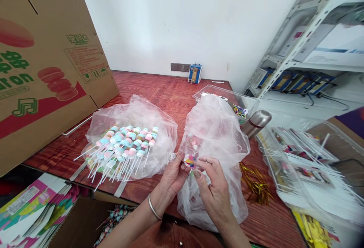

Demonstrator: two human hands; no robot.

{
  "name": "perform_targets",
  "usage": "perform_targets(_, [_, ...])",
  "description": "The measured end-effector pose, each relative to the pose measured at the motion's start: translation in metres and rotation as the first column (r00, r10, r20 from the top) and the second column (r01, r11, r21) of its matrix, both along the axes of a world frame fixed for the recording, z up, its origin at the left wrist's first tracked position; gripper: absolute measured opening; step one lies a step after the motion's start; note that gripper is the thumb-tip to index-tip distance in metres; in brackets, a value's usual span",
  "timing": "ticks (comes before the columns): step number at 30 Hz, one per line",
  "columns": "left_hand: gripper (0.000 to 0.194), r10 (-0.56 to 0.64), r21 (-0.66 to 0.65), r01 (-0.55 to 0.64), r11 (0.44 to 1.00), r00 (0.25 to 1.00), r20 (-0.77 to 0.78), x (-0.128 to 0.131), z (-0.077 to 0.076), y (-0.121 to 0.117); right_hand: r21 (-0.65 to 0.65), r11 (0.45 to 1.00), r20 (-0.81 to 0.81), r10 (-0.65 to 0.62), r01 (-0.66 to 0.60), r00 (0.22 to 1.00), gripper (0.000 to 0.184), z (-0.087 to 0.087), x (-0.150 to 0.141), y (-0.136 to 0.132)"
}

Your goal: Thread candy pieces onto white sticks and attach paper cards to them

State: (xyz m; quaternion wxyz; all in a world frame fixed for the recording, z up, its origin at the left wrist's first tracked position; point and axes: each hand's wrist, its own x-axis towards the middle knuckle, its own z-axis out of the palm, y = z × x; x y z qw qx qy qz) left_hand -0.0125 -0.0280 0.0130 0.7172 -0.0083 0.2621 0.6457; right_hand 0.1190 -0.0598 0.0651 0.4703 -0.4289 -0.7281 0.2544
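A small colourful printed card (189, 160) is pinched in my left hand (174, 174), its fingers closed at the card's left and lower edge. My right hand (214, 189) is just to the right, thumb and fingers apart, with fingertips close to the card; whether they touch it I cannot tell. Under both hands lies a crumpled clear plastic bag (217, 126), with some pinkish pieces showing near its left side. To the left, pastel marshmallow skewers (125, 142) on white sticks are piled on another clear plastic bag (159, 117).
A large cardboard box (57, 43) stands at the left. Behind the middle bag sits a clear plastic tray (210, 90), with a steel flask (256, 123) beside it. Gold twist ties (257, 183) and a clear bin (284, 187) of printed cards are at the right.
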Motion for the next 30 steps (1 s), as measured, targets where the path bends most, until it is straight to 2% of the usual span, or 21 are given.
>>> perform_targets(3, [0.035,0.044,0.03,-0.043,0.999,0.998,-0.037,0.0,0.002,-0.002,-0.033,0.999,0.028,-0.005,0.006,1.0,0.021,-0.006,-0.005,0.0])
perform_targets(8, [0.031,0.054,-0.009,-0.054,0.999,0.998,-0.028,-0.004,0.0,-0.002,-0.067,0.994,-0.095,-0.091,0.085,0.991,0.016,-0.011,-0.007,0.001])
perform_targets(13, [0.031,0.069,-0.015,-0.07,0.997,0.997,-0.036,-0.004,0.001,-0.001,-0.029,0.999,-0.072,-0.04,0.038,0.997,0.015,-0.011,-0.009,0.001])
perform_targets(17, [0.038,0.125,0.043,-0.119,0.992,0.978,-0.169,0.002,0.007,-0.004,-0.105,0.994,-0.037,-0.015,0.011,0.999,0.017,-0.014,-0.014,0.003])
perform_targets(19, [0.037,0.111,0.093,-0.091,0.992,0.961,-0.251,0.004,0.011,-0.007,-0.111,0.993,-0.021,-0.039,0.036,0.999,0.021,-0.017,-0.014,0.004])
perform_targets(22, [0.032,-0.017,0.134,0.062,0.989,0.949,-0.314,0.004,0.013,-0.011,-0.041,0.993,0.035,-0.109,0.11,0.993,0.024,-0.025,-0.011,0.006])
perform_targets(24, [0.033,-0.077,0.105,0.116,0.988,0.946,-0.314,0.003,0.012,-0.013,0.0,0.993,0.067,-0.114,0.114,0.991,0.023,-0.03,-0.007,0.006])
perform_targets(28, [0.036,-0.097,0.021,0.103,0.994,0.976,-0.195,0.002,0.005,-0.012,0.028,0.994,0.079,-0.104,0.102,0.991,0.022,-0.029,-0.003,0.008])
perform_targets(30, [0.035,-0.08,0.022,0.084,0.996,0.986,-0.144,0.004,-0.001,-0.009,0.144,0.979,0.118,-0.164,0.147,0.979,0.023,-0.023,-0.008,0.012])
